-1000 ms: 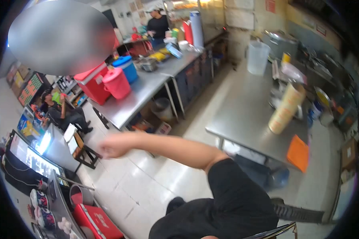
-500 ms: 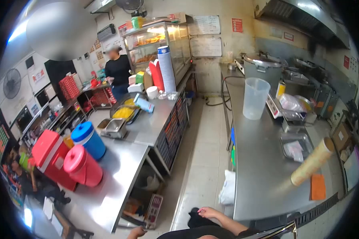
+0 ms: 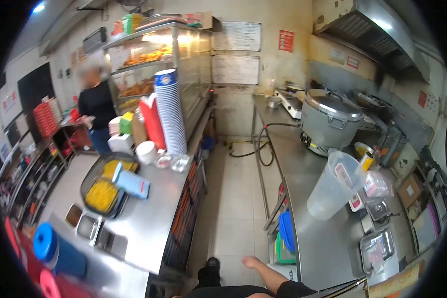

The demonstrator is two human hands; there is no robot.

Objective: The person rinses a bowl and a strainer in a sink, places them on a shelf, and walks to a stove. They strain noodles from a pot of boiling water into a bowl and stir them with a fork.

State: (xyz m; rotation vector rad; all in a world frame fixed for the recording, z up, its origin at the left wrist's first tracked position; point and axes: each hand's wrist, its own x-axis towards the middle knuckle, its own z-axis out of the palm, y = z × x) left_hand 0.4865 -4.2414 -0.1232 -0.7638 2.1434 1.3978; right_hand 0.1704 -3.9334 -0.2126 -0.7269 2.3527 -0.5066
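Note:
My right hand [image 3: 251, 261] hangs low over the aisle floor, beside the right-hand steel counter [image 3: 318, 253]. It touches nothing that I can see; its fingers are too small and blurred to read. My left hand is out of view below the bottom edge. Nearest the right hand, under the counter, are a blue lid [image 3: 286, 232] and a green one [image 3: 284, 252]. On that counter stand a tall clear plastic container [image 3: 333, 191], a large grey rice cooker [image 3: 330, 121] and a steel tray [image 3: 377, 251] with a plastic bag in it.
A tall stack of paper cups [image 3: 170, 116], a pan of yellow food [image 3: 102, 195] and a blue drink cooler [image 3: 59, 251] occupy the left counter [image 3: 144, 226]. Beyond stands a lit food cabinet [image 3: 193, 69]. A person in black [image 3: 98, 107] is at the left. A hose [image 3: 258, 144] crosses the aisle's far end.
My view has moved forward along the aisle; the counters and cabinet look nearer. My left hand has dropped out of view. The plastic container and coolers now sit lower in the picture.

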